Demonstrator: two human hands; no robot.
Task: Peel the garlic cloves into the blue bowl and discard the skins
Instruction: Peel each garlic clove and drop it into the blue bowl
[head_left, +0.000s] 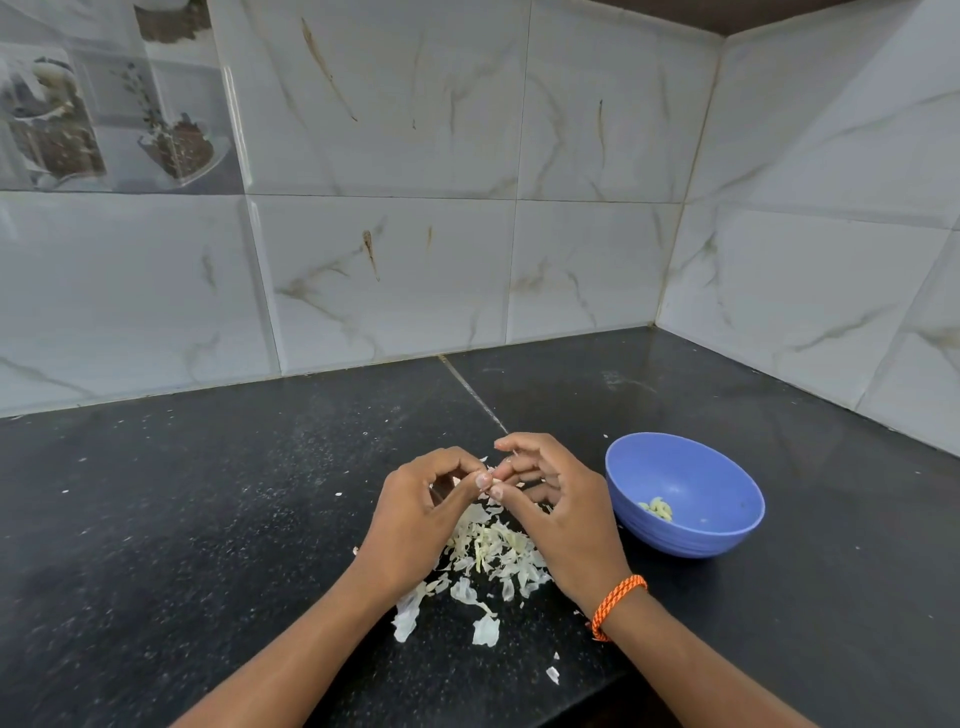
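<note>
My left hand (421, 514) and my right hand (558, 499) meet above the black counter, fingertips pinched together on one small garlic clove (494, 483). The clove is mostly hidden by the fingers. Under and just behind the hands lies a heap of pale garlic skins (491, 553), with bigger flakes scattered toward me. The blue bowl (691, 535) stands upright to the right of my right hand. A few peeled cloves (658, 508) rest at its bottom.
The black speckled counter (208, 519) runs into a corner of white marbled wall tiles (810, 291) behind and to the right. Its front edge is near the bottom right. An orange braided band (615, 603) circles my right wrist.
</note>
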